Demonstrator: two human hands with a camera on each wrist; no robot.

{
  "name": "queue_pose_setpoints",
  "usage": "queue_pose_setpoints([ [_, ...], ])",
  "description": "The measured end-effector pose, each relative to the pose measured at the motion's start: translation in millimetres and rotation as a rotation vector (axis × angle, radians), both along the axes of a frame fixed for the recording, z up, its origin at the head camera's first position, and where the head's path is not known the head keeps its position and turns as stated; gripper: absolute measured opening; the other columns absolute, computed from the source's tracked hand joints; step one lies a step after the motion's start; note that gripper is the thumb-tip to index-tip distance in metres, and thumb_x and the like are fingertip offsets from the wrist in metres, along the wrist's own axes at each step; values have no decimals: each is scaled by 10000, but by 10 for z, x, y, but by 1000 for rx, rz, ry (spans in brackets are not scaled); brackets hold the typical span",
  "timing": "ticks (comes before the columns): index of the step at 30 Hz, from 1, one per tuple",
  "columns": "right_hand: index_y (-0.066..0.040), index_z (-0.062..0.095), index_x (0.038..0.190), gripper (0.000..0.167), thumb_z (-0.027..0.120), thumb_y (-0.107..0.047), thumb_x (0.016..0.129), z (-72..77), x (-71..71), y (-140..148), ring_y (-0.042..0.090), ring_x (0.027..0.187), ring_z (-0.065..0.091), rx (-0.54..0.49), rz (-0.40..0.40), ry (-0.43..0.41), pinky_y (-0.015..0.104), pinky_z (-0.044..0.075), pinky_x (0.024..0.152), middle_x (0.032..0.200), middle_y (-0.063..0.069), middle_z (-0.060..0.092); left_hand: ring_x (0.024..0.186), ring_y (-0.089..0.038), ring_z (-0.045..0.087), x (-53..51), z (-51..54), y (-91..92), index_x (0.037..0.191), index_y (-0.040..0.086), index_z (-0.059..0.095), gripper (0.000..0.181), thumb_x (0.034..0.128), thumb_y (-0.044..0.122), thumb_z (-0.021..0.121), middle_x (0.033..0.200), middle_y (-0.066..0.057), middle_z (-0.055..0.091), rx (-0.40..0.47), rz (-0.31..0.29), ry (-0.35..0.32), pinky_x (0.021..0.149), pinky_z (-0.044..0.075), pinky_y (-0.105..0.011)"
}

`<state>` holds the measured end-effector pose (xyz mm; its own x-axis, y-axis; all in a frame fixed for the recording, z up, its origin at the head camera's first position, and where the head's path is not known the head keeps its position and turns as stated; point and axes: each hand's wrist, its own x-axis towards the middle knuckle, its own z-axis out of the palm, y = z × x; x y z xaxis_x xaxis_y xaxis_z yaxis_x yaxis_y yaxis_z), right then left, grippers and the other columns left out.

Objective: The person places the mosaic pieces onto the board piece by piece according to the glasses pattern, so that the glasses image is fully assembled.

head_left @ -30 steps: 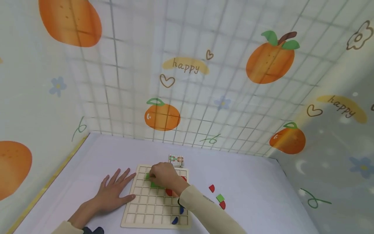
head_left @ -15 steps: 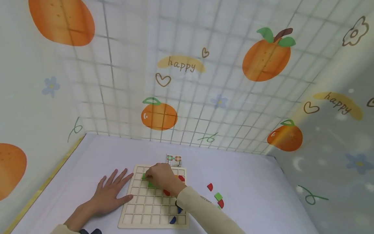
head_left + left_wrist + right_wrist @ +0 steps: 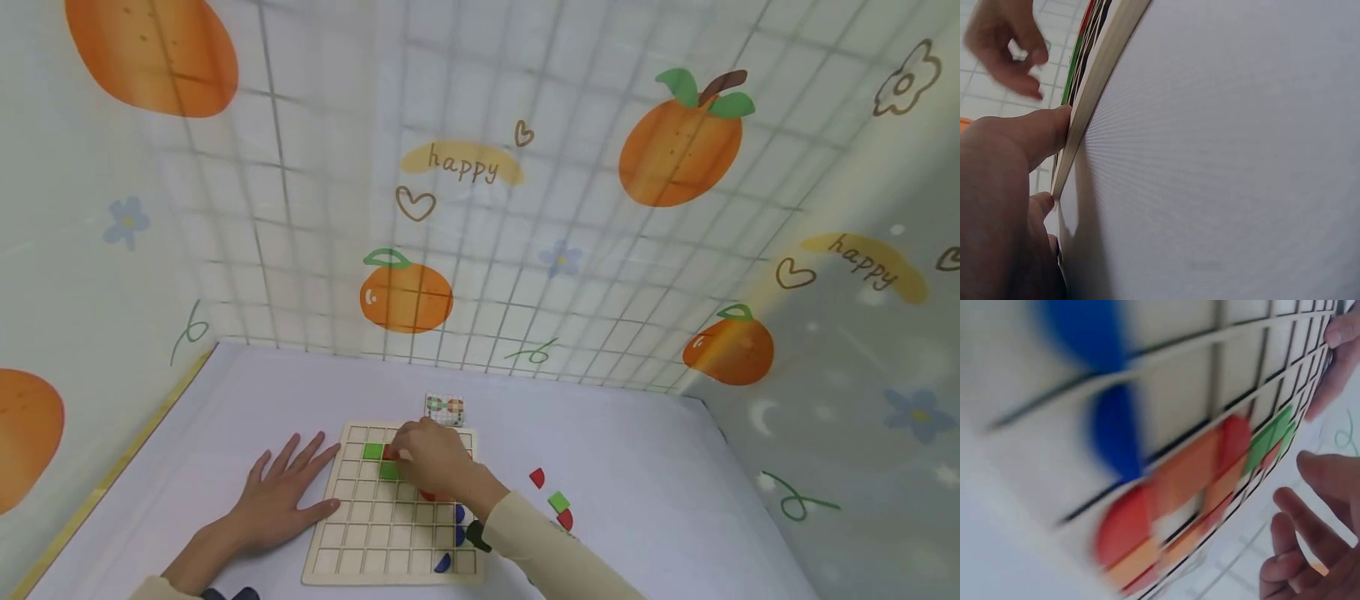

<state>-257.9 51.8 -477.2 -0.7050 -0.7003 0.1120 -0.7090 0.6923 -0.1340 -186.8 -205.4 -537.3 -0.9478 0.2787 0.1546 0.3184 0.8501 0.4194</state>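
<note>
A pale wooden grid board (image 3: pixel 360 533) lies on the table with coloured pieces in its cells. My left hand (image 3: pixel 285 504) lies spread at its left edge; in the left wrist view the thumb (image 3: pixel 1047 134) touches the board's side. Above the upper part of the board hovers my right hand (image 3: pixel 431 457), thumb and fingers apart with nothing between them in the right wrist view. Just left of it are a green square (image 3: pixel 372 451), a red piece (image 3: pixel 388 452) and another green piece (image 3: pixel 388 472). The hand hides orange and red pieces (image 3: pixel 1185 469) from the head view.
Several blue rounded pieces (image 3: pixel 444 563) sit along the board's right side. Loose on the table to the right are red quarter-rounds (image 3: pixel 537 477) and a green square (image 3: pixel 558 502). A small pattern card (image 3: pixel 445 408) lies behind the board. Printed cloth walls enclose the table.
My right hand has moved a little right from the green square, and a red piece now shows in the cell beside it. The left hand stays at the board's edge.
</note>
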Motion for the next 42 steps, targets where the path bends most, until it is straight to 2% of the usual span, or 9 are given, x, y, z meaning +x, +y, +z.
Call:
queue_pose_setpoints([
  [3, -235, 782, 1023, 148, 718, -186, 899, -27, 37, 257, 117, 990, 612, -32, -53, -44, 252, 535, 688, 1063, -120, 681, 1433, -473, 131, 0, 10, 8, 1507, 161, 407, 812, 877, 640, 588, 1581, -165, 270, -26, 10, -17, 1067, 45, -712],
  [11, -177, 769, 1016, 178, 777, -238, 849, -54, 152, 1003, 144, 873, 603, -25, -362, -82, 345, 549, 719, 978, -32, 682, 1437, -472, 113, -4, -9, 0, 1508, 154, 404, 825, 872, 644, 593, 1586, -167, 256, -25, 17, -30, 1073, 24, -703],
  [16, -135, 754, 958, 216, 832, -255, 797, -121, 244, 1431, 114, 692, 559, -20, -547, -33, 281, 507, 577, 800, -36, 621, 1440, -468, 105, -16, -15, 9, 1512, 157, 396, 831, 873, 654, 583, 1589, -167, 249, -30, 14, -31, 1074, 19, -701],
  [19, -109, 748, 908, 200, 841, -238, 785, -164, 295, 1606, 105, 622, 505, -48, -603, -33, 263, 469, 521, 743, -37, 587, 1439, -470, 104, -13, -5, 15, 1510, 152, 398, 829, 876, 653, 581, 1587, -171, 252, -31, 14, -29, 1073, 17, -702],
  [26, -64, 765, 848, 59, 804, -69, 804, -237, 260, 1734, 106, 655, 520, -172, -551, -52, 247, 487, 569, 763, -13, 629, 1437, -472, 99, -6, -11, 15, 1507, 144, 401, 836, 873, 659, 579, 1586, -174, 252, -35, 25, -37, 1073, 11, -706],
  [30, -59, 768, 852, 91, 785, 7, 791, -243, 162, 1697, 103, 657, 537, -190, -517, -52, 241, 480, 568, 775, 1, 670, 1438, -472, 99, -12, -23, 14, 1509, 147, 399, 836, 874, 661, 576, 1587, -173, 249, -29, 21, -36, 1072, 11, -707],
  [35, -28, 737, 943, 195, 795, 30, 767, -182, 15, 1609, 112, 643, 519, -173, -444, -144, 255, 469, 561, 735, -9, 615, 1441, -465, 98, -23, -45, 7, 1513, 159, 389, 837, 875, 671, 567, 1590, -170, 244, -38, 20, -31, 1075, 11, -704],
  [39, -44, 735, 912, 149, 801, -5, 784, -98, -113, 1425, 111, 632, 516, -114, -402, -221, 251, 475, 562, 699, -44, 580, 1439, -466, 101, -23, -53, 4, 1512, 157, 389, 842, 871, 671, 571, 1587, -174, 249, -35, 19, -28, 1072, 11, -707],
  [42, -64, 747, 894, 98, 775, -18, 813, -5, -194, 1166, 109, 667, 527, -87, -351, -206, 251, 490, 598, 741, -38, 601, 1440, -462, 102, -23, -51, 3, 1512, 158, 390, 842, 870, 671, 573, 1587, -171, 251, -32, 18, -23, 1073, 11, -704],
])
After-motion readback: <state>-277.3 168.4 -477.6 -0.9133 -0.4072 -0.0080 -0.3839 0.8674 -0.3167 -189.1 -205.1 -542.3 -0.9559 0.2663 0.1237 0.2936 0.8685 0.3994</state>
